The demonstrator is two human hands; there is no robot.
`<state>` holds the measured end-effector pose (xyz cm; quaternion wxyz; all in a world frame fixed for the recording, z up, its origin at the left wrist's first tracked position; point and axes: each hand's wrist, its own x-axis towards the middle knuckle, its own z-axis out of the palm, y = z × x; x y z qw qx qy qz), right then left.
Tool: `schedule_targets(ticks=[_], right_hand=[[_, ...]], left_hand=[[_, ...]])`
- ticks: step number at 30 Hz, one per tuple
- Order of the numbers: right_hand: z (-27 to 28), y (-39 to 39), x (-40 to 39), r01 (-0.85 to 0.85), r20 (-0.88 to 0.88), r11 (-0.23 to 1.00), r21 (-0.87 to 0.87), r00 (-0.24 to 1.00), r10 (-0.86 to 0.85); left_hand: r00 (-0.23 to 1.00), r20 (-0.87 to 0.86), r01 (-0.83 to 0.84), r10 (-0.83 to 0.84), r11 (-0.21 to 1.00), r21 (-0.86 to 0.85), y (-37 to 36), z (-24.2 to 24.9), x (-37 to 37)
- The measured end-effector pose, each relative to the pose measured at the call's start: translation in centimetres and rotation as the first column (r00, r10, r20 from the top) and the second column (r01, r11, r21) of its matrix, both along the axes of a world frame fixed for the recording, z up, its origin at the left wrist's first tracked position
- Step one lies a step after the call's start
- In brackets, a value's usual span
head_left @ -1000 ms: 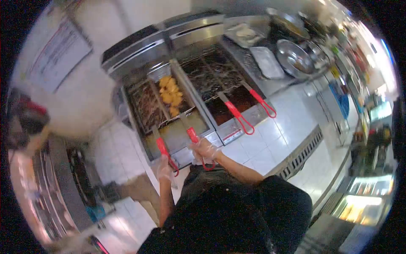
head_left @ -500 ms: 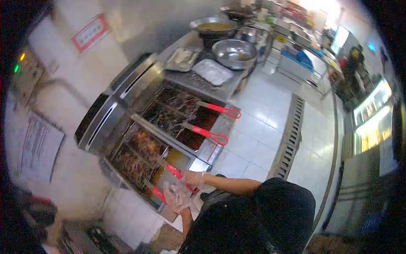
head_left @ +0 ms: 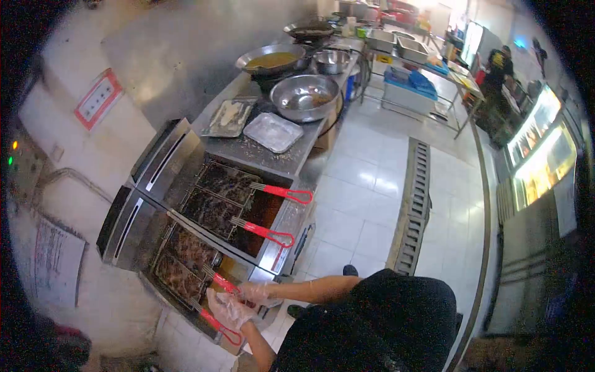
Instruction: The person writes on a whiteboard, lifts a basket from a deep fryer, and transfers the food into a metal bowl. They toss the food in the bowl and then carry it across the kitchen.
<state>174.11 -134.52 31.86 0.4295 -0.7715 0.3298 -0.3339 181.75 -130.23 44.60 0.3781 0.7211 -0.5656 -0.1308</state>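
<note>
Two fryer wells stand side by side, each with wire baskets with red handles. My right hand (head_left: 254, 292), in a clear plastic glove, is closed around the end of the upper red handle (head_left: 224, 283) of the nearer well. Close beside it, my left hand (head_left: 228, 310), also gloved, lies between that handle and the lower red handle (head_left: 217, 323); its fingers are blurred. Dark brown food (head_left: 186, 254) fills the nearer baskets. In the farther well, dark food (head_left: 214, 204) sits in two baskets whose red handles (head_left: 266, 230) rest over the front edge.
Beyond the fryers, a steel counter (head_left: 291, 162) holds two metal trays (head_left: 274, 132), a steel bowl (head_left: 305, 98) and a wok (head_left: 271, 59) of yellowish liquid. A floor drain (head_left: 412, 211) runs along the tiles. A person (head_left: 498, 68) stands near the lit cabinet (head_left: 545, 167).
The view has shifted, with the fryers now lower and farther left. My left hand has come nearer the upper handle, and the lower handle's looped end now shows. My right hand stays at the upper handle.
</note>
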Motion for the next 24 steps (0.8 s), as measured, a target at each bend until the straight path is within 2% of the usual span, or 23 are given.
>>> schedule_targets(ticks=[1,2,3,4,5,6,7,8,9,10,11,12,13,14,15,16,18,19,20,21,22,23,24], right_hand=[[1.1,1.9,-1.7,-0.046,0.117,0.943,0.328,0.993,0.008],[1.7,2.9,-3.7,-0.122,0.219,0.777,0.618,0.975,-0.021],[0.4,3.1,-5.2,-0.26,0.269,0.711,0.654,0.958,0.103],[-1.2,3.0,-8.1,-0.281,0.262,0.705,0.652,0.955,0.138],[-2.9,4.1,-11.1,-0.182,0.138,0.969,0.168,0.977,0.16],[-4.6,6.4,-13.3,-0.082,0.05,0.925,-0.371,0.993,0.108],[-4.7,8.2,-16.0,-0.182,0.283,0.983,0.036,0.945,0.165],[-3.7,8.8,-20.1,-0.34,0.494,0.847,0.409,0.863,0.108],[-2.6,9.9,-24.3,-0.137,0.18,0.943,0.304,0.98,0.084],[-0.2,11.0,-28.4,0.011,-0.147,0.992,0.125,0.989,0.007],[1.7,11.6,-31.7,0.019,-0.147,1.0,0.016,0.989,-0.016],[3.6,12.0,-34.5,0.023,-0.145,0.995,-0.102,0.989,-0.038],[6.6,12.9,-36.8,-0.008,-0.157,0.997,-0.08,0.988,-0.005],[10.1,13.8,-38.8,0.13,-0.124,0.985,0.114,0.985,-0.116],[11.8,14.4,-40.2,0.265,-0.117,0.915,0.304,0.964,-0.241],[11.0,14.9,-41.3,0.266,-0.122,0.911,0.316,0.963,-0.239],[8.6,15.8,-43.2,0.435,-0.174,0.823,0.365,0.901,-0.398],[7.9,16.0,-44.1,0.463,-0.176,0.808,0.365,0.886,-0.429],[7.6,16.1,-44.9,0.523,-0.29,0.797,0.302,0.847,-0.446],[7.1,16.1,-46.0,0.585,-0.4,0.777,0.234,0.786,-0.471],[6.3,16.5,-46.9,0.642,-0.399,0.733,0.225,0.747,-0.531],[5.4,16.8,-47.5,0.638,-0.102,0.734,0.233,0.766,-0.634],[4.9,16.4,-48.4,0.634,0.204,0.743,0.215,0.715,-0.669]], left_hand=[[0.997,-0.075,-0.016,0.005,0.99,-0.139,-0.1,-1.0,-0.6],[0.989,-0.145,-0.041,0.001,0.961,-0.275,-0.1,-1.4,-1.8],[0.988,-0.15,-0.075,0.034,0.957,-0.282,0.0,-1.2,-3.9],[0.999,-0.033,-0.008,-0.004,0.933,-0.36,-0.2,-1.1,-6.5],[0.995,0.098,0.073,-0.035,0.908,-0.413,-0.1,-0.5,-9.0],[0.969,0.239,0.168,-0.067,0.886,-0.433,0.6,-0.1,-11.2],[0.92,0.379,0.272,-0.103,0.864,-0.424,1.6,0.4,-13.0],[0.851,0.504,0.377,-0.144,0.837,-0.397,2.6,0.6,-14.7],[0.893,0.384,0.361,-0.234,0.883,-0.3,2.7,-3.0,-16.8],[0.96,-0.081,0.272,-0.269,0.962,0.021,2.9,-0.4,-21.5],[0.878,0.301,0.403,-0.373,0.914,-0.044,3.4,-4.6,-22.5],[0.865,0.039,0.501,-0.5,0.865,-0.017,3.4,-1.5,-26.5],[0.78,-0.038,0.626,-0.625,0.778,0.059,3.1,-1.7,-29.0],[0.765,-0.091,0.64,-0.637,0.769,0.0,3.1,-2.2,-32.1],[0.742,-0.138,0.655,-0.656,0.754,-0.06,3.1,-2.4,-35.1],[0.742,-0.149,0.655,-0.654,0.754,-0.051,3.3,-1.8,-37.2],[0.639,-0.181,0.769,-0.748,0.619,0.158,3.2,-0.2,-40.7],[0.602,-0.145,0.796,-0.785,0.575,0.192,2.6,-0.8,-42.3],[0.562,-0.145,0.824,-0.815,0.535,0.187,1.8,-2.9,-44.0],[0.52,-0.246,0.847,-0.818,0.531,0.026,1.0,-5.9,-45.7],[0.449,-0.343,0.847,-0.825,0.516,-0.131,0.3,-7.6,-47.4],[0.383,-0.334,0.883,-0.861,0.448,-0.139,-0.3,-7.4,-48.8],[0.387,-0.33,0.899,-0.861,0.432,-0.073,-1.1,-7.1,-50.0]])
